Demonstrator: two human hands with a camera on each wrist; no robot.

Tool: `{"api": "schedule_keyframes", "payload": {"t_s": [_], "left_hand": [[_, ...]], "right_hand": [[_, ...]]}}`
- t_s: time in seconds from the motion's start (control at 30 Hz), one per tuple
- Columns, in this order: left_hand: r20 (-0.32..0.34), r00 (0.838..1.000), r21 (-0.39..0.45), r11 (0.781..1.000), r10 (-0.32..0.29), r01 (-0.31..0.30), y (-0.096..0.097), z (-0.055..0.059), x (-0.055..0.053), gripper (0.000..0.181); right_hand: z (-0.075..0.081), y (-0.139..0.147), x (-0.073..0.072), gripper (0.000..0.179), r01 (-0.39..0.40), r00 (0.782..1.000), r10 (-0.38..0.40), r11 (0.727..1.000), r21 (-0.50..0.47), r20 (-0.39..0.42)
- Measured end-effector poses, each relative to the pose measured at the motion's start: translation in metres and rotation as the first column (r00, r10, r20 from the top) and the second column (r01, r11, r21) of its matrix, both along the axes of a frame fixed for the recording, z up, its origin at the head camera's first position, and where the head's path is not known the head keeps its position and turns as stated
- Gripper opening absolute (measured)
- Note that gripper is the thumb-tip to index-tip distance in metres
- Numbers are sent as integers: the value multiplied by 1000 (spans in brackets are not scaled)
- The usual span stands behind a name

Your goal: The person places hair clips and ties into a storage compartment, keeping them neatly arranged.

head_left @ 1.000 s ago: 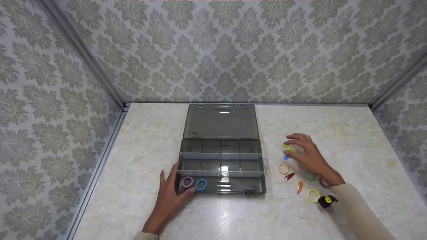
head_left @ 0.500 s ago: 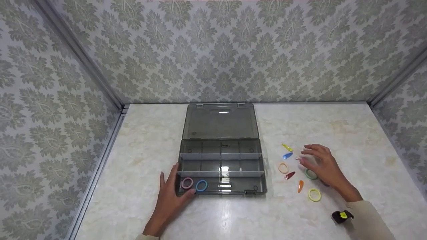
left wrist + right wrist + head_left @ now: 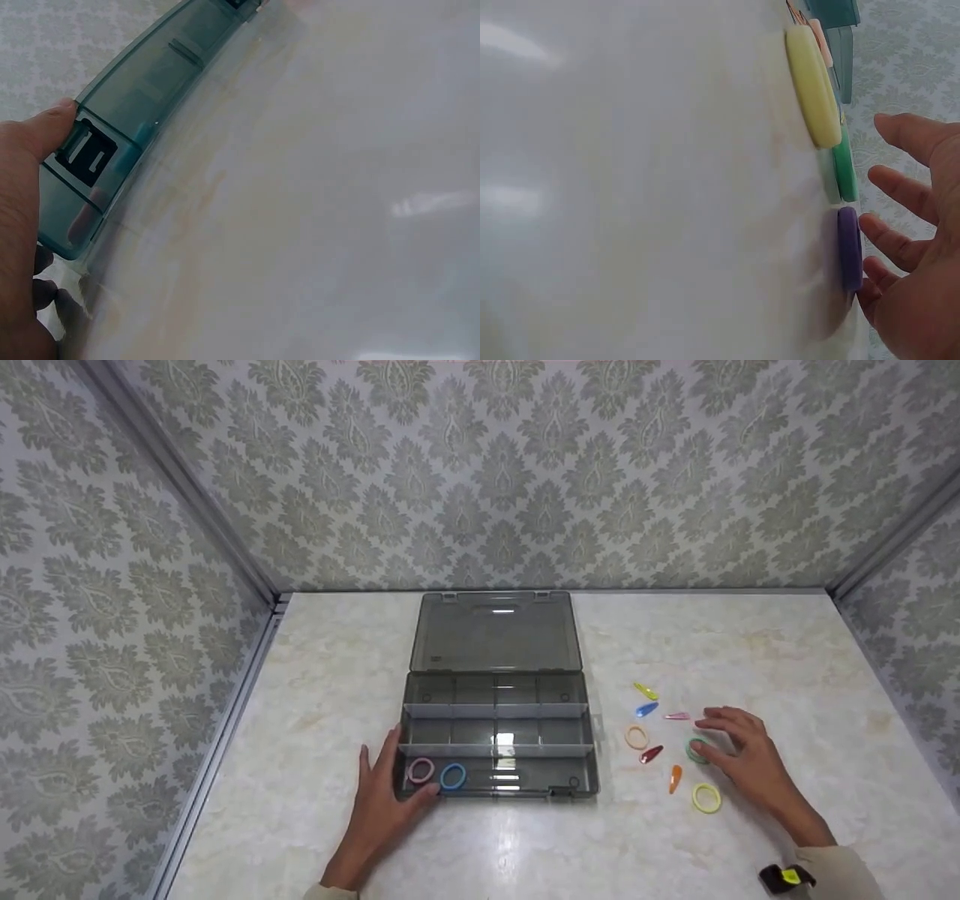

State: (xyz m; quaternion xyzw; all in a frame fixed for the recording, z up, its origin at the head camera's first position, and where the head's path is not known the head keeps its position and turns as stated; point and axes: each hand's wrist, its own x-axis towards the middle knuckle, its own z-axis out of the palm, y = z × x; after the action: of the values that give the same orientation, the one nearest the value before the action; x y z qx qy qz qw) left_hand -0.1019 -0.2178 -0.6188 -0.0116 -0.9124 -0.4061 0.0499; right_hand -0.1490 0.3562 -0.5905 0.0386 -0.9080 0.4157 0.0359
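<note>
A grey see-through compartment box (image 3: 495,727) lies with its lid (image 3: 496,634) swung back. My left hand (image 3: 381,799) holds its front left corner, thumb at the front rim and fingers along the left wall. A pink hair tie (image 3: 421,770) and a blue hair tie (image 3: 453,776) lie in the front compartment. My right hand (image 3: 754,757), fingers apart, hovers by a green hair tie (image 3: 694,747), its thumb overlapping it in the head view. In the right wrist view a purple hair tie (image 3: 849,247) lies close to the fingers; the hand hides it from the head view.
Snap hair clips lie right of the box: yellow (image 3: 646,691), blue (image 3: 646,709), pink (image 3: 677,716), red (image 3: 651,754) and orange (image 3: 676,778). A peach hair tie (image 3: 636,737) and a yellow hair tie (image 3: 706,798) are among them. Patterned walls border the table.
My right hand has let go of the yellow clip and drawn back toward the near right, uncovering the pink clip and the green hair tie. My left hand stays at the box corner.
</note>
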Motion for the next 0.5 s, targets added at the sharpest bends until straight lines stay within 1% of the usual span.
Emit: {"api": "schedule_keyframes", "payload": {"t_s": [0.2,0.33,0.5], "left_hand": [[-30,999,-13,1000,-11,11,1,0,0,114],[-53,998,-17,1000,-25,24,2,0,-1,114],[-44,999,-9,1000,-23,22,0,0,-1,114]], "right_hand": [[-6,0,9,37,21,1000,-21,1000,-1,-16],[-11,0,14,40,45,999,-45,999,2,-24],[-13,-2,17,46,59,998,-59,998,-2,-5]]}}
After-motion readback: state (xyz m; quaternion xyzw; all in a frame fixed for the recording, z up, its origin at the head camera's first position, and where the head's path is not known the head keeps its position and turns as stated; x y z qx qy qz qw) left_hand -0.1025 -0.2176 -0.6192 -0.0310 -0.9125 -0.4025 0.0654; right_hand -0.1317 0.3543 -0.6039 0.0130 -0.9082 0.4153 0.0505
